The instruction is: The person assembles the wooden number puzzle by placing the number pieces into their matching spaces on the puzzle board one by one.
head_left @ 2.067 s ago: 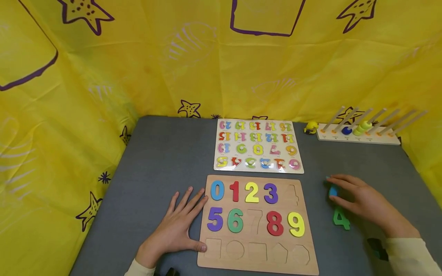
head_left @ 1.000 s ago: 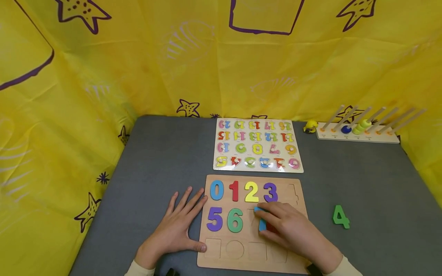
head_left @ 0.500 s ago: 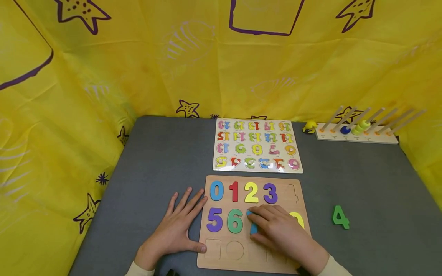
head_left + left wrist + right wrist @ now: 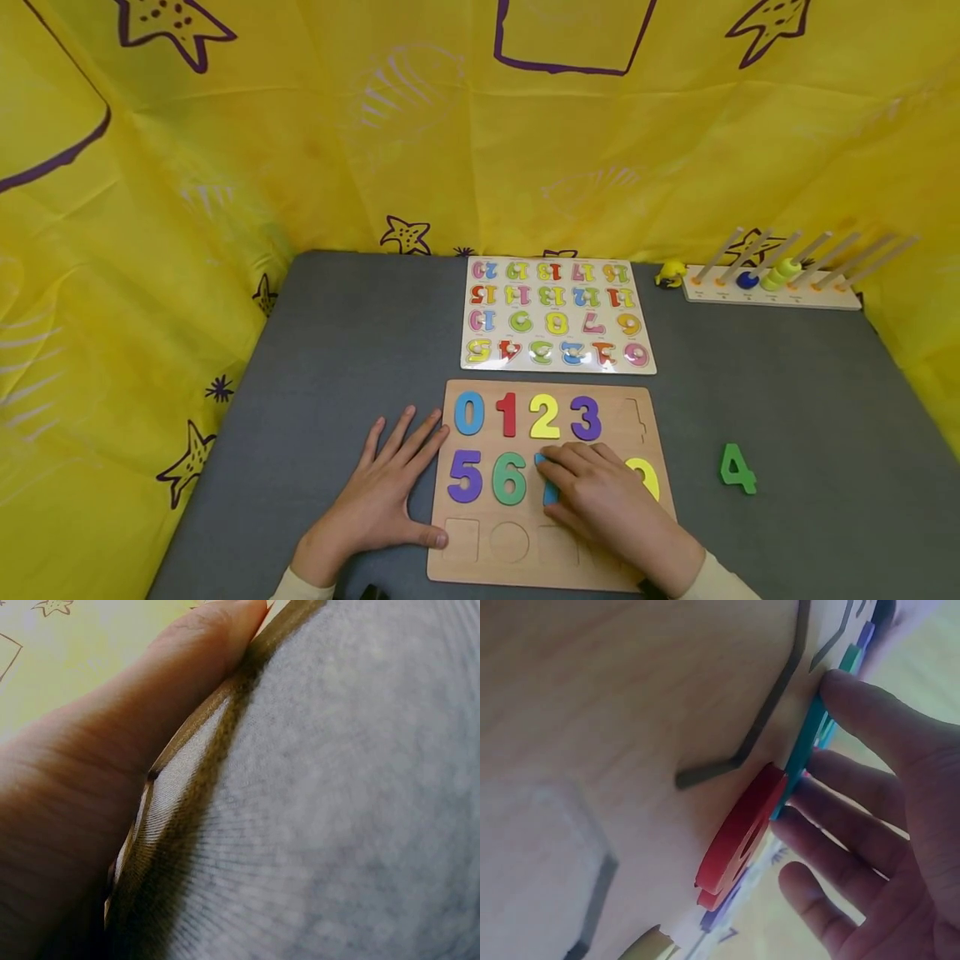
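My right hand (image 4: 607,496) is over the wooden number board (image 4: 510,575) in the head view, its thumb and fingers pinching a blue number 7 (image 4: 551,493) in the middle row. In the right wrist view the 7 (image 4: 801,754) shows edge-on between thumb and fingertips, with the red 8 (image 4: 742,840) beside it. The right hand hides the 8 in the head view and partly covers the yellow 9 (image 4: 645,477). Fingers spread, my left hand (image 4: 378,500) lies flat on the table, fingertips and thumb at the board's left edge. A green 4 (image 4: 738,469) lies right of the board.
A second number puzzle (image 4: 557,315), upside down from here, lies behind the board. At the back right stand a peg stacker (image 4: 772,287) and a small yellow toy (image 4: 670,274). Yellow patterned cloth (image 4: 465,150) hangs behind and beside the grey table (image 4: 337,333).
My right hand picked up the blue 7 from the table on the right and brought it left to the board's middle row, where it now holds it. The left hand has stayed put.
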Demonstrator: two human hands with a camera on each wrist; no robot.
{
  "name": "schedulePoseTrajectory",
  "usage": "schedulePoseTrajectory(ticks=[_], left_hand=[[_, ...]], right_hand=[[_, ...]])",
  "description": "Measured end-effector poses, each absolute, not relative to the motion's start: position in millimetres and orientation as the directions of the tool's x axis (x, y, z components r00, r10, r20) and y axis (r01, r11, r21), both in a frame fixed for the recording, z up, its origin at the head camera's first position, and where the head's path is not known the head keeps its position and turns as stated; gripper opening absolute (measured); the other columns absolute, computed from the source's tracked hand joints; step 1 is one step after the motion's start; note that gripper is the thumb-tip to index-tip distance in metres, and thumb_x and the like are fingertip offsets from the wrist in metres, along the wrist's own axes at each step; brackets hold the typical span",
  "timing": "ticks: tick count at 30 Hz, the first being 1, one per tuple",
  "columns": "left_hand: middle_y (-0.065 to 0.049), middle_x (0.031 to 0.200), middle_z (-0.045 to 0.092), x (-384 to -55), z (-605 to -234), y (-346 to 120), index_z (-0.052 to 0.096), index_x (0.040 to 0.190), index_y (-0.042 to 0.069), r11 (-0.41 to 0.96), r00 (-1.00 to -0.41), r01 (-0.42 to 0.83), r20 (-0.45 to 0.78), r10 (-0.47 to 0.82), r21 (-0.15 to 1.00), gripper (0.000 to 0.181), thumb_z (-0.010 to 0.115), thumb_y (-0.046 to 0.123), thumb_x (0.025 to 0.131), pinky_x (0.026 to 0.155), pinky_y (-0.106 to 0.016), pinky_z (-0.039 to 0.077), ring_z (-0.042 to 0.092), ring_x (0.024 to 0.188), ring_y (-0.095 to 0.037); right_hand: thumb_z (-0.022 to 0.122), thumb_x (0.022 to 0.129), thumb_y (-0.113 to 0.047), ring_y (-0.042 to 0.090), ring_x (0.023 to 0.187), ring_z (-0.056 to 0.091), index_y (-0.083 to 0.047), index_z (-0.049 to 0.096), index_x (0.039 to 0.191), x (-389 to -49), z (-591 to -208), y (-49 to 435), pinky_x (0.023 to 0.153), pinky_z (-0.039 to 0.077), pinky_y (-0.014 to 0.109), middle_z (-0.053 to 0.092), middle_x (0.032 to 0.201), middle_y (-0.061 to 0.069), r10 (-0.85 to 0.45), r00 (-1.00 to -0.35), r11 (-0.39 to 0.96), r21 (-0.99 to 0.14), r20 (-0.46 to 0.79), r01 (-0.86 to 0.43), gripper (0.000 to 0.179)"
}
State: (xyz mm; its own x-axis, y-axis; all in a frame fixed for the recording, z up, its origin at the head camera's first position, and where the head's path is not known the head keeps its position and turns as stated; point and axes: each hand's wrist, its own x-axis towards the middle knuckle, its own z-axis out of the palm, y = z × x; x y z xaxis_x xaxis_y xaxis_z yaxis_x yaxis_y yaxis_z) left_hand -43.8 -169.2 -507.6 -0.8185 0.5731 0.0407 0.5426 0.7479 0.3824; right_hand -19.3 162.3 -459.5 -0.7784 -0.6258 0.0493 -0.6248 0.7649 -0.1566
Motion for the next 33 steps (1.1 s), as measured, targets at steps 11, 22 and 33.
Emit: schedulePoseTrajectory(ticks=[11, 22, 33], left_hand=[[0.003, 0.170, 0.011, -44.0, -506.4, -169.4, 0.023, 0.164, 0.023, 0.754, -0.821, 0.534, 0.023, 0.570, 0.382, 0.133, 0.065, 0.093, 0.059, 0.116, -0.064, -0.006, 0.002, 0.155, -0.032], [0.004, 0.170, 0.011, -44.1, -508.1, -169.5, 0.022, 0.164, 0.024, 0.755, -0.820, 0.537, 0.021, 0.572, 0.377, 0.132, 0.065, 0.093, 0.060, 0.117, -0.063, -0.006, 0.001, 0.155, -0.031], [0.000, 0.169, 0.016, -44.0, -508.5, -169.1, 0.027, 0.163, 0.020, 0.734, -0.811, 0.559, 0.073, 0.580, 0.386, 0.132, 0.067, 0.091, 0.060, 0.116, -0.065, -0.003, 0.006, 0.154, -0.036]], right_hand=[[0.078, 0.089, -0.038, 0.023, 0.123, 0.058, -0.013, 0.072, 0.128, -19.4, -458.0, 161.1, 0.100, 0.047, 0.045, 0.065, 0.131, 0.002, -0.586, -0.810, 0.790, -0.209, 0.016, -0.576, 0.046], [0.076, 0.092, -0.038, 0.021, 0.129, 0.053, -0.017, 0.067, 0.135, -16.3, -459.4, 173.3, 0.102, 0.047, 0.047, 0.060, 0.138, 0.000, -0.622, -0.779, 0.743, -0.255, 0.077, -0.619, 0.049], [0.091, 0.072, -0.009, 0.016, 0.141, 0.043, -0.020, 0.057, 0.146, -17.4, -439.4, 272.3, 0.106, 0.039, 0.019, 0.049, 0.152, -0.001, -0.580, -0.784, 0.685, -0.388, 0.220, -0.616, 0.083]])
